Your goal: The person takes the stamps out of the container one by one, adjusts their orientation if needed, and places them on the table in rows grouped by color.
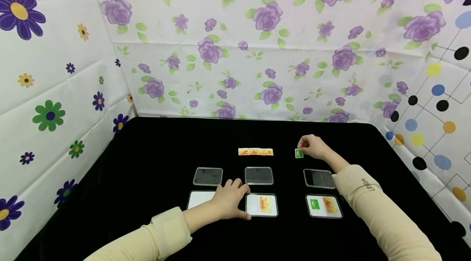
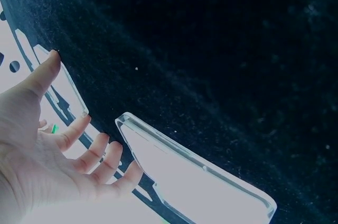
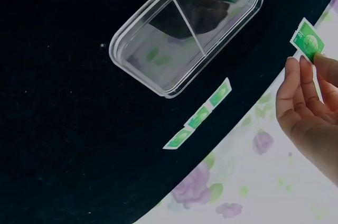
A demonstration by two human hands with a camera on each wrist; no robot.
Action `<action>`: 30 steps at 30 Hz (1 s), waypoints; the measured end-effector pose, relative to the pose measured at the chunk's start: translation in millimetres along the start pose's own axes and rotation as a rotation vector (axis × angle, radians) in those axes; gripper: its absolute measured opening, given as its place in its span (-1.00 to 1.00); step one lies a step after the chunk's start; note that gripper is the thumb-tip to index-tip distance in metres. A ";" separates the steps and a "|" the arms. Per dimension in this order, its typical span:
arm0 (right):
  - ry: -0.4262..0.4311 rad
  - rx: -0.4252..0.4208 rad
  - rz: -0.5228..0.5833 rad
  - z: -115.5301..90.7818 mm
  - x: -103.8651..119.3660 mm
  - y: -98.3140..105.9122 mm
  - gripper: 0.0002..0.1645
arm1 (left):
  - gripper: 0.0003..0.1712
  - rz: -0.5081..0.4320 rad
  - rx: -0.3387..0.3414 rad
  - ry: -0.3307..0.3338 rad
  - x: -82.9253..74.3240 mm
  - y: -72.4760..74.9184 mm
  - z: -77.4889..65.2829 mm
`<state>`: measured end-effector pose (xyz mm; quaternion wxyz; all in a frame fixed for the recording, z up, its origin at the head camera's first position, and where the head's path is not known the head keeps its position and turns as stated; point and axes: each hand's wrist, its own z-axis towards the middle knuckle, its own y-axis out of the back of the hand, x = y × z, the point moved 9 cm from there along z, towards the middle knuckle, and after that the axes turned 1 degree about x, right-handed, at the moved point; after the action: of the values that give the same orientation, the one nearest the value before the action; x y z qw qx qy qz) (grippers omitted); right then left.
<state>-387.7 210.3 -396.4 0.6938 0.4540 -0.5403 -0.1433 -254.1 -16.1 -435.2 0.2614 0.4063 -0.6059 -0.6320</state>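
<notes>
My right hand (image 1: 315,146) pinches a small green stamp (image 3: 306,40) by its edge, between thumb and fingertips, at the back right of the table. A strip of green stamps (image 3: 198,117) lies nearby in the right wrist view; in the head view the hand and forearm hide it. At the front, my left hand (image 1: 228,200) spans the left short side of a clear case (image 1: 272,212) with a white insert and an orange stamp (image 1: 265,204). Its thumb and index finger grip the two corners of that case. The other fingers spread over the gap toward the left case.
A white-lined case (image 1: 198,199) is partly behind my left hand. The right case (image 1: 320,213) holds a green and an orange stamp. Behind them lie three clear lids, left (image 1: 208,176), middle (image 1: 259,175) and right (image 1: 319,179). An orange stamp strip (image 1: 255,152) lies farther back.
</notes>
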 end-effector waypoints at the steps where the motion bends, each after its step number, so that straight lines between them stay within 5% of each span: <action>1: -0.004 0.002 0.000 -0.3 -1.3 0.4 -0.94 | -0.24 -0.003 0.001 0.001 0.0 -0.2 -0.1; 30: -0.120 -0.056 -0.142 7.7 -46.7 9.4 -0.89 | -0.24 0.023 0.011 0.007 -0.4 -1.9 -1.3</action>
<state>-414.7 243.9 -417.9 0.6606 0.4621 -0.5432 -0.2344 -252.5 -16.3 -436.9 0.2683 0.4029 -0.6133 -0.6242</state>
